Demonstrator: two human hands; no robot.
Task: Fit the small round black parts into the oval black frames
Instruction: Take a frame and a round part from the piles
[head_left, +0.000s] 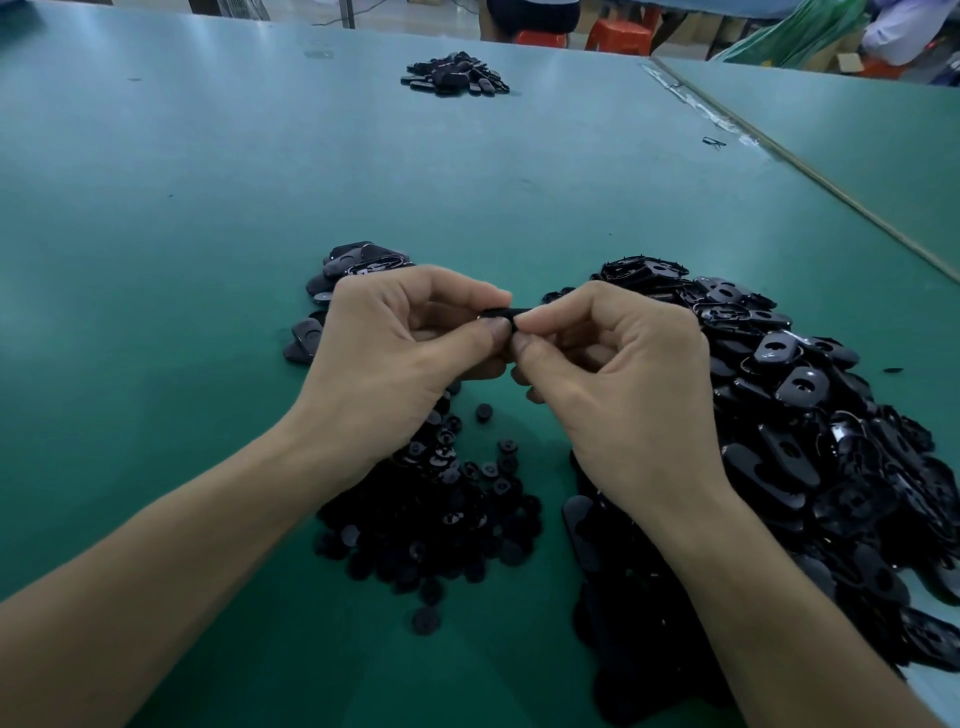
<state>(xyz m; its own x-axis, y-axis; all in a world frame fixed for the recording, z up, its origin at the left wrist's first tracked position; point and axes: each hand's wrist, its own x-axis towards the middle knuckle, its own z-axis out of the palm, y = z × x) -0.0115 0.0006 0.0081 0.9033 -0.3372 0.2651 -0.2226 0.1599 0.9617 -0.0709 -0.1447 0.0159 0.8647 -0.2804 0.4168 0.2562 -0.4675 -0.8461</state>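
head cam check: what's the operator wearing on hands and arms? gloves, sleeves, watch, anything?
Nothing worn that shows. The left hand and right hand are bare, no gloves, no rings. The left forearm and right forearm are uncovered to the frame edge: no sleeve, watch or wristband in view. Nails short, unpainted.

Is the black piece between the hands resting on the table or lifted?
Lifted. The left hand and the right hand pinch the black piece above the green table. Fingers hide most of it.
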